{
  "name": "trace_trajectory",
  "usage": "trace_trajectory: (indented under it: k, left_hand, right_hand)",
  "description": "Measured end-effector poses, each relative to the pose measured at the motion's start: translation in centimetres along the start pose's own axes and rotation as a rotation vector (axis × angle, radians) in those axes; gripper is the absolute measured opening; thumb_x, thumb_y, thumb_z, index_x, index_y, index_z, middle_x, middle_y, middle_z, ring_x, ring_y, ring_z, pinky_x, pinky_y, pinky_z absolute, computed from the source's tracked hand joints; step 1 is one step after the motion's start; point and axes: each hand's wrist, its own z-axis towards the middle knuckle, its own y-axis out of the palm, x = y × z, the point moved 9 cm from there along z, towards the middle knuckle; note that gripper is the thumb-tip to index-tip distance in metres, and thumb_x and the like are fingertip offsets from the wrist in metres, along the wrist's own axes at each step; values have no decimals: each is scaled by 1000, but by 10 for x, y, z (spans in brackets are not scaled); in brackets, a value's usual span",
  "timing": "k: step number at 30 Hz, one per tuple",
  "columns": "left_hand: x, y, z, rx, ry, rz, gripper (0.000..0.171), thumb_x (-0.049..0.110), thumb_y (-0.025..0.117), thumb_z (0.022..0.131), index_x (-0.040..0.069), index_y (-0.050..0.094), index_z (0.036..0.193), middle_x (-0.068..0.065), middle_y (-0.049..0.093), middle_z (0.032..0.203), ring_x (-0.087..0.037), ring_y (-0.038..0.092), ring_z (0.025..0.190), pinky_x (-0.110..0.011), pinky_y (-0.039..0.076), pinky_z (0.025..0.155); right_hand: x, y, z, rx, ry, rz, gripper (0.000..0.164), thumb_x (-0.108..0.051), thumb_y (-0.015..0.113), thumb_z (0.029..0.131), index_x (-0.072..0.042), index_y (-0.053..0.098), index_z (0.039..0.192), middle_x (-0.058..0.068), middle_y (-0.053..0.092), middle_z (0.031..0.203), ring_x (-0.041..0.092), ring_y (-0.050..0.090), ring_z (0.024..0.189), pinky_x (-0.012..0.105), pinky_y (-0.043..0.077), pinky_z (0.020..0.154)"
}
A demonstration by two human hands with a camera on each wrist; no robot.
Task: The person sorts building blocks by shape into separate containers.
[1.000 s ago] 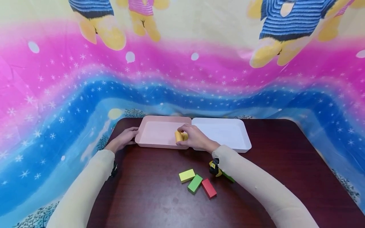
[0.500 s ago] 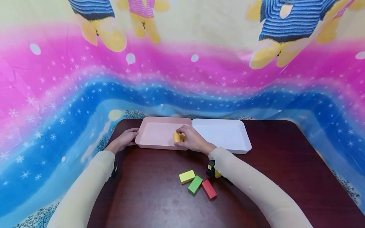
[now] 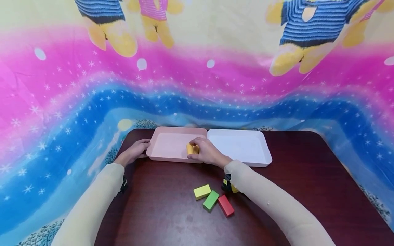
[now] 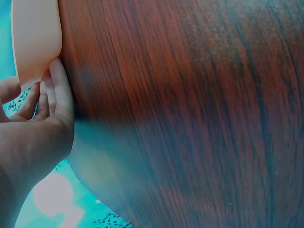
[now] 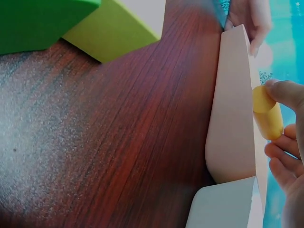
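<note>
My right hand (image 3: 207, 150) holds a yellow block with rounded sides (image 3: 190, 149) at the right end of the pink tray (image 3: 167, 159). In the right wrist view, thumb and fingertips pinch this yellow block (image 5: 271, 122) just above the tray's near rim; I cannot tell whether it is one piece or two. My left hand (image 3: 135, 152) touches the left end of the pink tray. Its fingers (image 4: 59, 90) lie extended against the tray's end wall in the left wrist view.
A white tray (image 3: 240, 145) adjoins the pink one on the right. On the dark wooden table (image 3: 160, 205) lie a yellow-green block (image 3: 202, 192), a green block (image 3: 210, 201) and a red block (image 3: 226, 205). A patterned cloth (image 3: 197, 82) hangs behind.
My right hand has shifted slightly left with the yellow block, and the block now stands more upright. My left hand has stayed at the pink tray's end.
</note>
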Motion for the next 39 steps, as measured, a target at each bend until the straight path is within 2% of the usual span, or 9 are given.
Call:
trace_trajectory:
  k: [4,11,16,21,29,39]
  left_hand:
    - [-2,2,-1,-1,6,-1,59,29,39,116,7,24,169,-23,41,161,-39,47,145,-54,45,116]
    - [-6,3,0,3,1,-3,58,29,39,116,7,25,168,-24,42,161,-39,47,145,-53,45,116]
    - [-5,3,-1,-2,2,-16,58,28,38,117,6,24,169,-24,41,161,-39,47,145,-53,45,116]
    - [-5,1,0,1,-9,-10,59,28,38,116,7,22,169,-23,36,165,-38,45,147,-53,46,116]
    - [-6,0,4,20,-33,9,60,29,37,116,7,21,169,-23,31,168,-37,42,149,-51,47,115]
    - [-1,0,2,5,-23,5,59,28,36,116,5,22,169,-23,31,168,-38,40,150,-52,46,115]
  right_hand:
    - [1,3,-3,-11,7,13,60,-37,89,88,-2,70,134,11,71,127,28,66,116,36,59,97]
    - [7,3,-7,-31,15,0,65,-38,87,90,2,67,137,12,69,133,30,63,125,43,53,108]
    - [11,-3,-12,-48,36,48,66,-38,87,90,1,66,139,14,68,133,32,64,124,45,53,107]
    - [11,-11,-18,-54,9,55,62,-36,88,89,0,68,136,14,70,129,31,66,120,45,54,105]
    - [11,-24,-35,-74,-13,73,60,-30,88,90,0,67,137,13,70,129,31,66,119,46,56,104]
    - [12,-37,-62,-114,-35,110,58,-32,87,90,0,68,135,13,70,126,30,66,117,51,55,103]
